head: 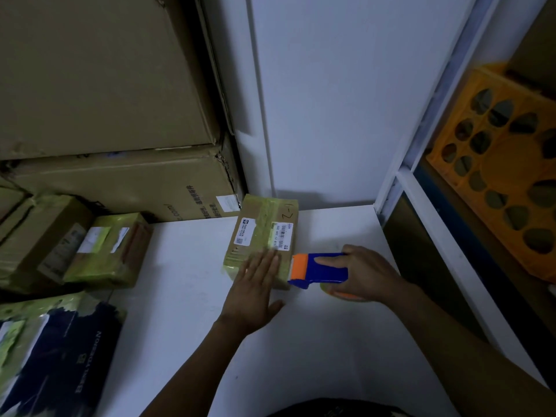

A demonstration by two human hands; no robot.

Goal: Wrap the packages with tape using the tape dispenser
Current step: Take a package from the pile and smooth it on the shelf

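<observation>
The flat, open left hand [255, 284] is pressing down the cardboard package [264, 239] while the right hand [365, 273], gripping the blue-and-orange tape dispenser [317, 269] just beside it, should be pulling evenly, keeping tape taut.

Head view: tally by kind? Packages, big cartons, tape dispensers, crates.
Packages: 4 (centre package, green-taped package, brown package, dark package; left edge unclear)
Large cartons: 2 (upper carton, lower carton)
Tape dispenser: 1
Orange crate: 1
Total: 8
</observation>
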